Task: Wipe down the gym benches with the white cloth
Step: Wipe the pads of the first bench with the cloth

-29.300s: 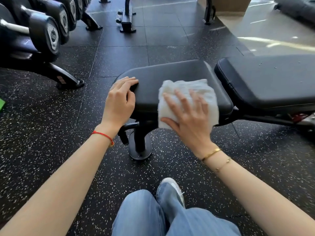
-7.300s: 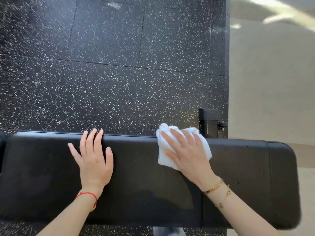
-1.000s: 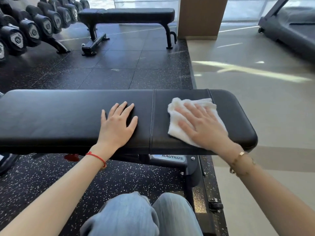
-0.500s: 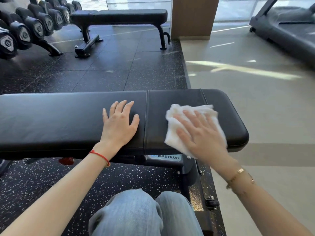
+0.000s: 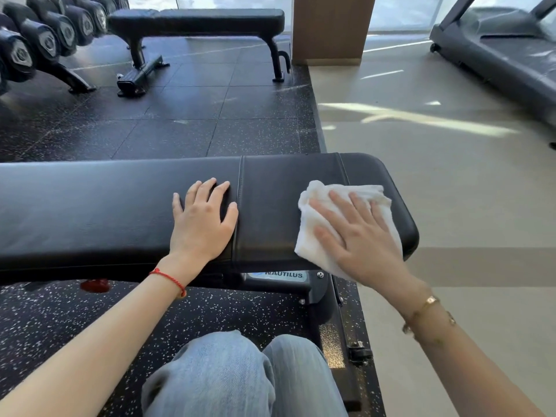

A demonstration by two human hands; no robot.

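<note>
While flat right hand point(image 5: 358, 236) presses it, crumpled white cloth point(image 5: 313, 233) overhangs bench point(image 5: 90, 212).

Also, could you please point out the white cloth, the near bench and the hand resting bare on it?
white cloth point(image 5: 313, 248), head view, its lower left fold.
near bench point(image 5: 90, 206), head view, bare top padding.
left hand point(image 5: 201, 227), head view, back of hand.

Black bench point(image 5: 120, 206) bears white cloth point(image 5: 316, 245) and both flat hands.

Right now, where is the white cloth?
In the head view, the white cloth lies on the near bench's right end, under the right hand, right of the seam.
</note>
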